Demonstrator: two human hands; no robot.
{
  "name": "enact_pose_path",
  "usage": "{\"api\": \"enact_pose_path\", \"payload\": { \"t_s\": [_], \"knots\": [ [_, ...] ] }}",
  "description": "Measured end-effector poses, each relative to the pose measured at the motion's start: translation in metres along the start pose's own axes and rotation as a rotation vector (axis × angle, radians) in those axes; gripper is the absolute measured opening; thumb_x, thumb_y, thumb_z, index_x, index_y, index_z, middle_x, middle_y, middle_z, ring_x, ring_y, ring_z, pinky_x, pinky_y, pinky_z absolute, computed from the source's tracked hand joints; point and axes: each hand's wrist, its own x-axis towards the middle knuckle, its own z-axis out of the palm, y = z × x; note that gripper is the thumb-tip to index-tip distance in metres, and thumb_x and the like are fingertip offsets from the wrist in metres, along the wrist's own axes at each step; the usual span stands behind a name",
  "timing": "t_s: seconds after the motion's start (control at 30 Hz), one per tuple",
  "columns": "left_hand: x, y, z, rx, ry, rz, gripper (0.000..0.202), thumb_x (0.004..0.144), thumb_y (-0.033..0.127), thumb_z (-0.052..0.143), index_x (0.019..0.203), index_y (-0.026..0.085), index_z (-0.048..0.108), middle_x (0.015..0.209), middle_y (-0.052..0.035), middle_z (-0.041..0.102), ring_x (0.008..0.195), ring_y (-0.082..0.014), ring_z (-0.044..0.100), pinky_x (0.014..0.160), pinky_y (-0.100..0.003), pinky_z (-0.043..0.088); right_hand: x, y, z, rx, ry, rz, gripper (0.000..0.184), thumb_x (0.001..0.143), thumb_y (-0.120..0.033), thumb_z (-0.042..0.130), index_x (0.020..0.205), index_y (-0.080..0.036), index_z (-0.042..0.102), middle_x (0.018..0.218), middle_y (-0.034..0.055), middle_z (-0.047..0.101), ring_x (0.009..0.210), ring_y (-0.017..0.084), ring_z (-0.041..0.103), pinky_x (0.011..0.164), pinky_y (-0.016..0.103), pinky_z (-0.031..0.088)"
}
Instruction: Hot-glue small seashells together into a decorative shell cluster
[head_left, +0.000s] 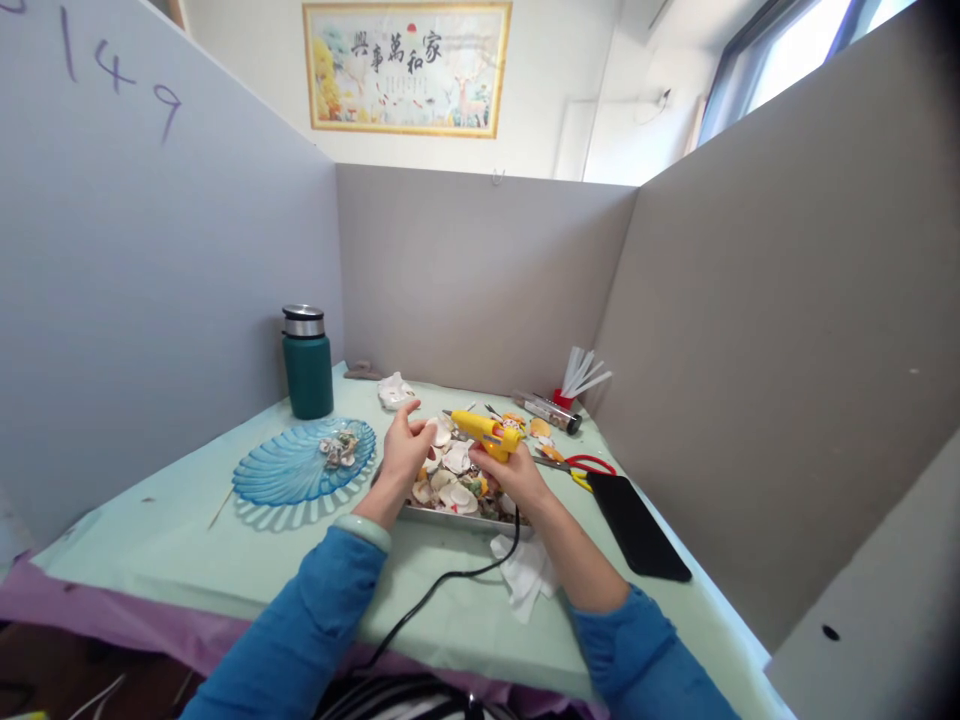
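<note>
My right hand (514, 472) is wrapped around the grip of a yellow hot glue gun (480, 428), its nozzle pointing left. A black cord runs down from the gun to the table's front edge. My left hand (407, 452) is closed at the fingertips on a pale seashell (441, 432), close to the nozzle; the hand partly hides its grip. Below both hands lies a metal tray (457, 519) heaped with seashells (457, 497). Left of my left hand is a blue scalloped glass plate (281, 465), with a small cluster of shells (339, 450) on it.
A green flask (307, 365) stands back left, near crumpled white tissue (395, 391). To the right are scissors (581, 466), a black phone-like slab (636, 525), a clear tube (551, 410) and a red cup (563, 398) of glue sticks. White tissue (527, 572) lies in front. Grey partitions enclose the table.
</note>
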Motion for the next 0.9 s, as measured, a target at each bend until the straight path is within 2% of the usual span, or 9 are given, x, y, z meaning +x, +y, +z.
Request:
{"api": "enact_pose_path", "payload": {
  "t_s": [0.17, 0.33, 0.5, 0.67, 0.9],
  "knots": [
    [0.001, 0.000, -0.003, 0.079, 0.045, 0.069, 0.057, 0.070, 0.026, 0.061, 0.124, 0.015, 0.047, 0.066, 0.0026, 0.063, 0.039, -0.0068, 0.048, 0.042, -0.018, 0.038, 0.000, 0.002, 0.000, -0.052, -0.037, 0.004, 0.021, 0.072, -0.037, 0.066, 0.075, -0.016, 0.063, 0.046, -0.0060, 0.047, 0.038, 0.008, 0.041, 0.039, 0.020, 0.036],
    [0.001, 0.002, -0.004, 0.146, 0.081, 0.112, 0.054, 0.072, 0.028, 0.059, 0.123, 0.015, 0.048, 0.061, 0.0041, 0.060, 0.040, -0.0070, 0.047, 0.043, -0.018, 0.038, 0.000, 0.007, 0.001, -0.087, -0.009, 0.003, 0.020, 0.072, -0.035, 0.065, 0.075, -0.015, 0.064, 0.045, -0.0060, 0.048, 0.038, 0.008, 0.041, 0.039, 0.020, 0.035],
    [-0.001, 0.006, -0.002, 0.075, 0.052, 0.066, 0.056, 0.070, 0.028, 0.061, 0.122, 0.014, 0.048, 0.058, 0.0047, 0.059, 0.038, -0.0068, 0.045, 0.041, -0.018, 0.036, 0.001, 0.006, 0.001, -0.074, -0.009, -0.014, 0.019, 0.072, -0.034, 0.065, 0.075, -0.015, 0.064, 0.045, -0.0056, 0.048, 0.038, 0.008, 0.042, 0.039, 0.020, 0.036],
    [-0.003, 0.012, 0.001, -0.027, 0.013, -0.005, 0.062, 0.066, 0.026, 0.064, 0.123, 0.012, 0.046, 0.064, 0.0021, 0.061, 0.038, -0.0061, 0.046, 0.040, -0.018, 0.036, 0.001, 0.005, 0.001, -0.055, -0.024, -0.006, 0.017, 0.073, -0.033, 0.064, 0.077, -0.016, 0.063, 0.045, -0.0062, 0.047, 0.038, 0.008, 0.041, 0.040, 0.020, 0.036],
    [-0.006, 0.016, 0.002, 0.043, -0.031, 0.015, 0.059, 0.068, 0.024, 0.061, 0.124, 0.013, 0.046, 0.064, 0.0025, 0.062, 0.039, -0.0059, 0.046, 0.040, -0.018, 0.037, 0.003, 0.009, 0.000, -0.061, -0.010, -0.024, 0.014, 0.074, -0.030, 0.063, 0.076, -0.017, 0.062, 0.050, -0.0057, 0.048, 0.041, 0.008, 0.042, 0.042, 0.020, 0.037]
  ]
}}
